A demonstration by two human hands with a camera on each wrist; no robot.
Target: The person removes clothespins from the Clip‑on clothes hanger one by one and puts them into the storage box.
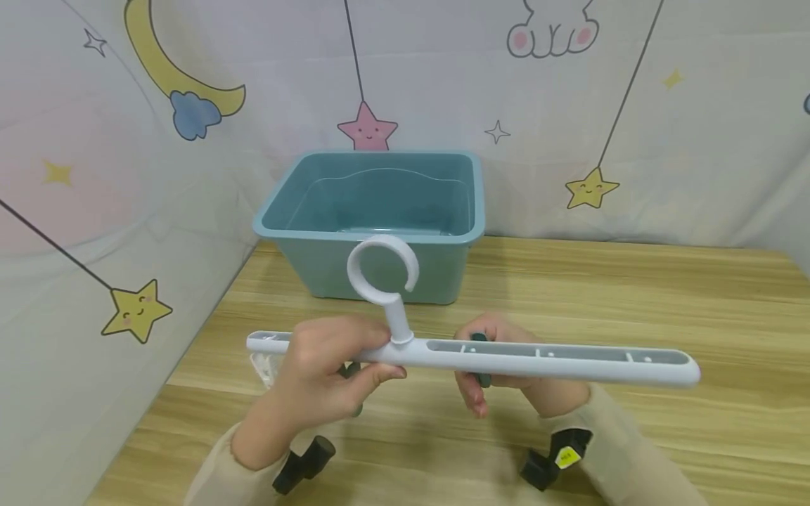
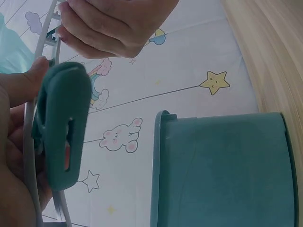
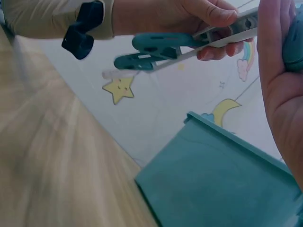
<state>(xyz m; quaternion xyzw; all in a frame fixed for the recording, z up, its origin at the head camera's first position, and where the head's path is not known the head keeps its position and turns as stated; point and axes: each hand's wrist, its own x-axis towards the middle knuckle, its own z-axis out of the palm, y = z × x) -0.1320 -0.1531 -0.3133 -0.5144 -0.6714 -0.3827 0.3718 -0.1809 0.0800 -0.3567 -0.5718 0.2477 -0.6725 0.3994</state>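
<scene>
A white plastic hanger (image 1: 550, 362) with a round open hook (image 1: 354, 270) is held crosswise above the table. My left hand (image 1: 329, 372) grips its bar just left of the hook, thumb below and fingers over the top. Green clips hang under the bar; one clip (image 2: 66, 127) sits beside the left fingers, and another clip (image 3: 165, 41) shows further out in the right wrist view. Behind the bar's right half, my right hand (image 1: 496, 329) holds a dark green clip (image 1: 482, 379) between thumb and fingers. The bar hides part of that hand.
A blue-green plastic bin (image 1: 373, 270) stands on the wood-grain table (image 1: 633, 295) beyond the hanger, against a printed cloth backdrop (image 1: 443, 84). Cloth also rises along the left side. Black camera mounts (image 1: 557, 457) are worn at both wrists.
</scene>
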